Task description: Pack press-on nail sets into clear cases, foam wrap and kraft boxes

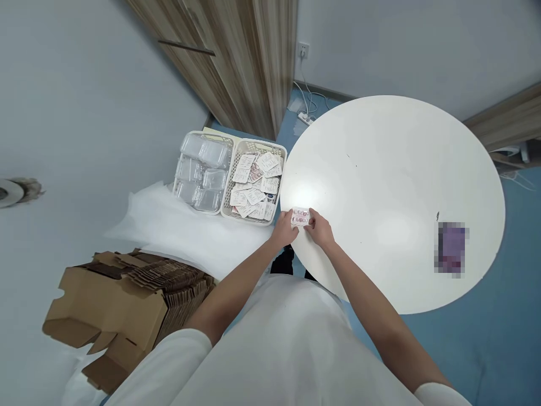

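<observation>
Both my hands meet at the left edge of a round white table [393,186]. Between them is a small blister card of pinkish pills [300,216]. My left hand [284,228] pinches its left end and my right hand [319,227] pinches its right end, fingers closed on it. The card is just above the tabletop. To the left stands a white basket [253,217] filled with several similar cards and paper leaflets.
A second basket [182,163] with clear plastic trays stands beside the first, on a white sheet [177,231]. Flattened cardboard boxes [127,304] lie at lower left. A blurred purple object [451,249] lies on the table's right. A wooden cabinet [245,62] and power strip [305,117] are behind.
</observation>
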Action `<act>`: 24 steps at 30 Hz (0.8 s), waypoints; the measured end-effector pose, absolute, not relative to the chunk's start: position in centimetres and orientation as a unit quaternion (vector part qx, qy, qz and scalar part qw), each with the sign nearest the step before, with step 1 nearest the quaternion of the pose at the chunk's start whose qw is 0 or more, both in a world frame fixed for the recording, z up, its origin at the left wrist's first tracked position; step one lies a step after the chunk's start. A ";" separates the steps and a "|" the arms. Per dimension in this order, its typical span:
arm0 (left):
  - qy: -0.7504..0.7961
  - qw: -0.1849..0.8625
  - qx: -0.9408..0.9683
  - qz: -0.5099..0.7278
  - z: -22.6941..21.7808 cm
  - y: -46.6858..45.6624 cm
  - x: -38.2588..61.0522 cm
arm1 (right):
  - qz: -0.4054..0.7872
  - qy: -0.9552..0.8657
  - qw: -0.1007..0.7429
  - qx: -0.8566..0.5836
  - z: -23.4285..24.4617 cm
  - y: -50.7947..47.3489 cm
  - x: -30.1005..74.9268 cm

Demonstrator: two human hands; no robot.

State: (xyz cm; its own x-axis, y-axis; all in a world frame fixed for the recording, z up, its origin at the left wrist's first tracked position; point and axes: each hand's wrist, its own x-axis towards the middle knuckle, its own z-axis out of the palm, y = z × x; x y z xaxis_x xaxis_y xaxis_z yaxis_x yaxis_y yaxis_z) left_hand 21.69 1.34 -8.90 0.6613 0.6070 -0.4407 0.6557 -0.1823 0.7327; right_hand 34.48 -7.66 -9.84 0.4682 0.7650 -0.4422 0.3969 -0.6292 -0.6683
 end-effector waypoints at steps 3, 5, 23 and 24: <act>0.415 0.493 0.764 -0.022 -9.0 1.2 21.5 | 0.364 -0.333 0.268 -0.828 -9.8 -8.0 33.9; 0.420 0.504 0.754 -0.015 -9.1 1.1 21.4 | 0.367 -0.296 0.314 -0.824 -9.7 -8.4 33.4; 0.393 0.528 0.752 0.033 -9.4 2.0 22.1 | 0.418 -0.202 0.456 -0.759 -9.6 -7.1 33.6; 0.392 0.527 0.753 0.033 -9.4 2.0 22.1 | 0.418 -0.203 0.458 -0.758 -9.6 -7.1 33.6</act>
State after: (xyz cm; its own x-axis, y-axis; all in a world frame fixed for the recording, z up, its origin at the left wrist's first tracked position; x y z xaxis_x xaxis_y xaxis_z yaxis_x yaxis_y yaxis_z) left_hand 22.11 2.01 -9.39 0.6902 0.6253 -0.3642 0.5566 -0.1370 0.8194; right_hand 33.58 -7.12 -9.62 0.5675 0.6907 -0.4482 -0.0749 -0.4988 -0.8635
